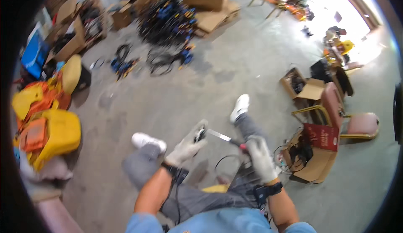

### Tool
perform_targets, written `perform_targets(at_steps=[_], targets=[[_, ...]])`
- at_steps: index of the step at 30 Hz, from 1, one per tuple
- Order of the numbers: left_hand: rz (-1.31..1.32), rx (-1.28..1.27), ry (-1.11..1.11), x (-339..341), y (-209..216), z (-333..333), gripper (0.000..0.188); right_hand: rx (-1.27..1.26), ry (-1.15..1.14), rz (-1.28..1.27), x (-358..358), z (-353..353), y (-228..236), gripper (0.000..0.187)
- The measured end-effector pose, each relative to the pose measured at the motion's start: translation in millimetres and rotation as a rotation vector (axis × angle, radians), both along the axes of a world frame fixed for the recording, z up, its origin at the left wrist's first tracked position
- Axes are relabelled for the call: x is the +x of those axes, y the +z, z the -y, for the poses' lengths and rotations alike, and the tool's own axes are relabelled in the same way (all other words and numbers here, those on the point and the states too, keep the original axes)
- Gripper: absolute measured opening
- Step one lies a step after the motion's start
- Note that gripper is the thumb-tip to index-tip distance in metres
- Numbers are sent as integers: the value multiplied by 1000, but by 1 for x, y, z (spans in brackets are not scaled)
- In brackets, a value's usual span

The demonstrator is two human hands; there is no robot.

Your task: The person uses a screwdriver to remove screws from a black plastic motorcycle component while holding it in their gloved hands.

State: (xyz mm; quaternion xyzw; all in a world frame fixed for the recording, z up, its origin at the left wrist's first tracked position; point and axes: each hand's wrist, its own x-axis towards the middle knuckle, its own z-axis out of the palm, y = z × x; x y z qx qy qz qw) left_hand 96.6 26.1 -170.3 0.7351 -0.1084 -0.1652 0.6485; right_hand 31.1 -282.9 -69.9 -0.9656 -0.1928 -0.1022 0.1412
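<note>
My left hand [184, 150], in a whitish work glove, is closed on a small dark and silvery part [200, 134] in front of my lap. Its kind is too blurred to make out. My right hand [262, 159], gloved alike, grips a long tool [220, 136] with a straight silvery shaft and a black and red section near the fingers. The shaft reaches left, its end close to the part in my left hand. A thin black cable [222, 159] curves between the hands, over my grey trousers.
Blue-and-black cabled items [170, 18] form a heap at the far left-centre. Yellow and orange plastic pieces [63, 130] lie at left. At right, an open carton [317, 165] holds dark cabled items, near a pink-padded chair [333, 107]. Another small carton [308, 88] stands beyond.
</note>
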Motion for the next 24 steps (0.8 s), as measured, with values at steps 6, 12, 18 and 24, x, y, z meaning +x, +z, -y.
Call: perform_targets(at_steps=[6, 12, 18, 24], targets=[[-158, -87, 25, 4, 4, 0, 84, 855, -545, -608, 6, -37, 31, 61], [-214, -125, 14, 1, 8, -1, 83, 1124, -648, -711, 10, -31, 23, 57], [-333, -159, 13, -1, 14, -5, 83, 817, -553, -675, 1, -47, 46, 53], [-298, -148, 9, 2, 17, -3, 82, 1067, -658, -724, 8, -41, 37, 54]])
